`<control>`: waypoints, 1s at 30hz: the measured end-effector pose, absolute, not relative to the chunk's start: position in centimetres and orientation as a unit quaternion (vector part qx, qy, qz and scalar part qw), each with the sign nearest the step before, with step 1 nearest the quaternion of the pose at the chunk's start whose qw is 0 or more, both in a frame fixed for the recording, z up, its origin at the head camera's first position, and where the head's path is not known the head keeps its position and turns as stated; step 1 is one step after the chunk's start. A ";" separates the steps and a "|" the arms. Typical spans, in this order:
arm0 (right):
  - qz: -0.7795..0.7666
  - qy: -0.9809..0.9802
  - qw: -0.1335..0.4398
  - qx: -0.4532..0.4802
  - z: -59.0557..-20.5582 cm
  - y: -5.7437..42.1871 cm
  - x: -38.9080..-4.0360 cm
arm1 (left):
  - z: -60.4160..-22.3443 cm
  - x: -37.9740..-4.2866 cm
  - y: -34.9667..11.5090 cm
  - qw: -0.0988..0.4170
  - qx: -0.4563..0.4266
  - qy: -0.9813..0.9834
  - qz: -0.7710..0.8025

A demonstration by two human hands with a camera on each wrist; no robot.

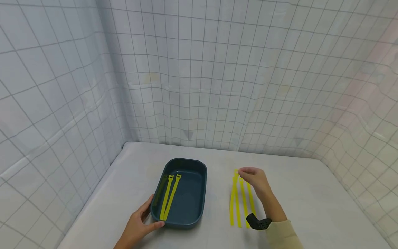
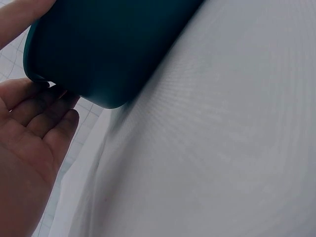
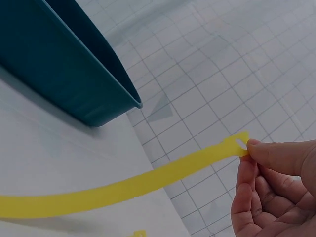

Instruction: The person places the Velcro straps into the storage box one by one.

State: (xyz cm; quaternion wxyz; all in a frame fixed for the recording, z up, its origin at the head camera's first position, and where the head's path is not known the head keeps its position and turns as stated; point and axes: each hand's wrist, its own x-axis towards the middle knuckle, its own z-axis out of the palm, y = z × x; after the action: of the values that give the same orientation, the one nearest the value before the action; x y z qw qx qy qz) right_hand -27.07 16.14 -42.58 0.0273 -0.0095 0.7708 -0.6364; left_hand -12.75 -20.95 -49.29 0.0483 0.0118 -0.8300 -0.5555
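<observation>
A dark teal rectangular tub (image 1: pixel 189 199) stands on the white table, and my left hand (image 1: pixel 140 223) grips its near left corner. The thumb lies at the near rim, with the fingers along the left wall. Inside the tub, yellow hook-and-loop cable ties (image 1: pixel 170 200) lie lengthwise on the left side, slotted heads away from me. To the right of the tub, my right hand (image 1: pixel 256 180) pinches the slotted head of another yellow cable tie (image 3: pixel 123 192) between thumb and fingertips. Its head end is raised, and the band slopes down from the fingers toward the table.
Several more yellow cable ties (image 1: pixel 244 200) lie side by side on the white-covered table (image 1: pixel 298 193), beneath and beside my right hand. A black wrist device (image 1: pixel 258 222) sits on the right wrist by a pale sleeve (image 1: pixel 283 235). Gridded white sheeting (image 1: pixel 199 86) encloses the table's back and sides.
</observation>
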 end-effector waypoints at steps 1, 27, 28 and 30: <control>-0.636 0.771 0.026 -0.012 -42.5 16.2 -27.0 | -49.3 -12.8 -21.0 0.050 0.010 -0.830 -0.555; -0.643 0.765 0.039 -0.013 -40.2 16.2 -25.5 | -49.5 -12.8 -20.9 0.045 0.008 -0.828 -0.559; -0.642 0.766 0.040 -0.015 -40.1 16.2 -25.5 | -49.5 -12.8 -21.0 0.046 0.006 -0.828 -0.559; -0.640 0.767 0.041 -0.019 -40.0 16.2 -25.4 | -49.5 -12.8 -21.0 0.048 0.004 -0.829 -0.557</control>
State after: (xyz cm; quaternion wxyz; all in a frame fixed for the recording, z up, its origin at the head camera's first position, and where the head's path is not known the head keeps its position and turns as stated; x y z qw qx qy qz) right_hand -25.38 16.17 -39.97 0.0415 -0.0187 0.7672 -0.6398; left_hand -12.81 -20.97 -49.54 0.0478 0.0043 -0.8288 -0.5574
